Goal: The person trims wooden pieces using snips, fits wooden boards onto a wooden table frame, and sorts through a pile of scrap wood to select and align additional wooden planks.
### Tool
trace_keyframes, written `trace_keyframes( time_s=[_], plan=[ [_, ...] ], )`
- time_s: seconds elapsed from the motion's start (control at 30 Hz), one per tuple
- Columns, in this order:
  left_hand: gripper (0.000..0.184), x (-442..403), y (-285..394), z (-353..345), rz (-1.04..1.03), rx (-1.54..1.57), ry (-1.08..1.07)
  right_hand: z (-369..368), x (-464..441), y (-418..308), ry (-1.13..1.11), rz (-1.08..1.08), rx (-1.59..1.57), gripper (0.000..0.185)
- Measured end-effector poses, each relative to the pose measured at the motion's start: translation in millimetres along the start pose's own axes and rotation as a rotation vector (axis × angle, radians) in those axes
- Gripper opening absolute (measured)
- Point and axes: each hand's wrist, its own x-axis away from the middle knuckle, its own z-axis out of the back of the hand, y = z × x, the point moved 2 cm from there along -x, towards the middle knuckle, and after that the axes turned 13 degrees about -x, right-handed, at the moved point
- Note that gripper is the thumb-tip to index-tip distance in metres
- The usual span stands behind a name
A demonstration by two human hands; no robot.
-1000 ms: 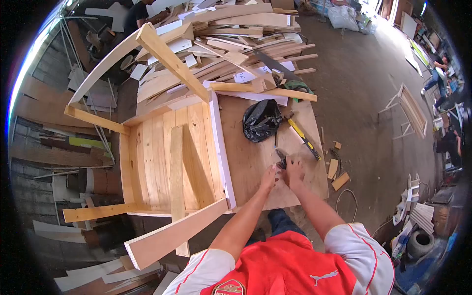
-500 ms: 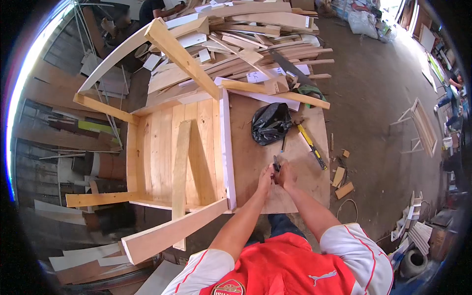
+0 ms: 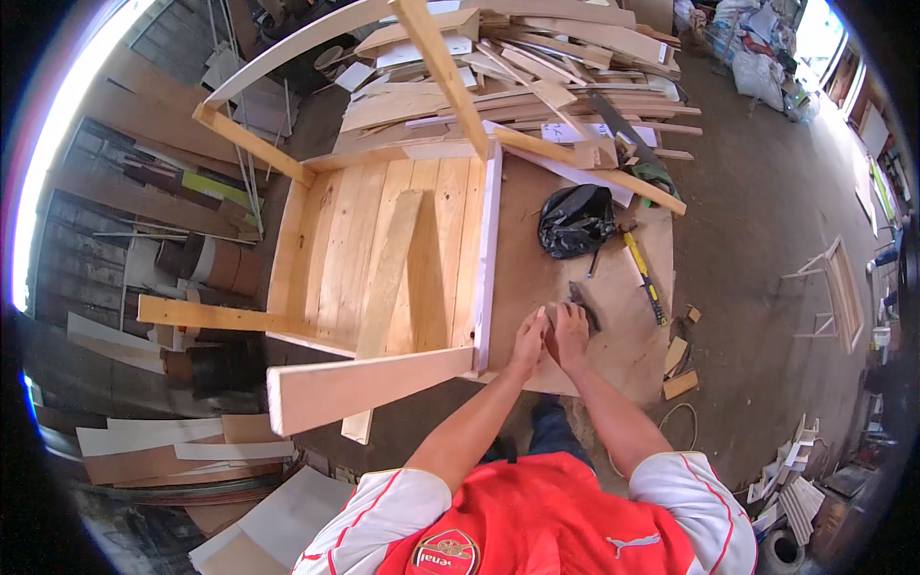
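The hand tool (image 3: 579, 294) is dark, the hammer (image 3: 643, 271) yellow and black, the bag (image 3: 576, 222) black, the tabletop (image 3: 522, 244) brown; the shirt (image 3: 537, 513) is red with red-striped white sleeves (image 3: 692, 491).

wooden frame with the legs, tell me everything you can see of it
The wooden frame looks like an upturned piece of furniture: pale planks, shallow side walls, a whitish edge on the right. Four legs splay out; the nearest is broader and pinker. A pale strip seems to join the two far ones. A loose board lies across it, jutting past the near side. The left hand and right hand, to its right, do not touch it.
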Motion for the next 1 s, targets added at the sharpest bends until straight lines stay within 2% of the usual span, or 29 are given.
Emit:
trace_keyframes(
  time_s=[0.07,0.1,0.17,0.2,0.3,0.33,0.43,0.47,0.6,0.63,0.7,0.73,0.83,0.87,0.97,1.0],
  plan=[
    [0.034,2.2,-12.7,13.0,-0.127,-0.032,-0.028,-8.0,12.9,-19.7,-0.113,0.004,-0.013,0.027],
    [0.043,5.9,-17.3,19.9,-0.194,-0.046,-0.041,-17.1,22.7,-22.8,-0.085,0.057,0.007,0.026],
    [0.041,25.9,-15.8,34.5,-0.228,-0.148,-0.03,-42.3,46.5,-21.7,-0.035,0.173,0.044,0.024],
    [0.04,39.3,-13.7,44.6,-0.244,-0.196,-0.023,-31.2,56.0,-54.5,0.02,0.134,-0.057,0.023],
    [0.042,83.8,-7.3,83.6,-0.279,-0.319,-0.026,-52.4,92.3,-90.2,0.062,0.106,-0.197,0.026],
    [0.043,98.6,-7.5,102.3,-0.292,-0.279,-0.038,-63.9,106.4,-98.7,0.03,0.113,-0.15,0.026],
    [0.043,150.8,6.8,176.5,-0.223,-0.304,-0.217,-90.8,151.1,-158.0,0.049,0.115,-0.361,0.021],
    [0.046,167.0,7.5,201.1,-0.322,-0.247,-0.187,-99.3,162.8,-184.5,0.035,0.18,-0.449,0.02],
    [0.052,219.9,16.2,316.1,-0.344,-0.251,-0.01,-165.1,200.2,-261.9,-0.026,0.284,-0.443,0.025],
    [0.051,226.2,18.0,343.8,-0.442,-0.204,0.019,-184.3,204.7,-281.1,-0.037,0.324,-0.41,0.027],
    [0.05,246.5,27.7,401.9,-0.435,-0.255,0.128,-222.5,209.2,-314.8,-0.044,0.391,-0.341,0.032],
    [0.049,247.6,25.8,432.8,-0.448,-0.204,0.113,-234.7,211.7,-340.1,-0.076,0.324,-0.296,0.051],
    [0.044,278.4,55.9,494.0,-0.399,-0.09,0.187,-273.5,205.2,-386.9,-0.02,0.071,-0.006,0.075],
    [0.044,269.5,51.7,520.3,-0.402,-0.154,0.241,-289.3,194.5,-393.1,-0.112,-0.268,-0.012,0.102],
    [0.044,274.8,70.3,576.2,-0.327,-0.169,0.272,-360.3,174.7,-341.4,-0.06,-0.504,0.118,0.114],
    [0.043,265.4,70.0,595.1,-0.33,-0.171,0.273,-351.7,167.7,-362.3,-0.135,-0.634,0.174,0.122]
  ],
)
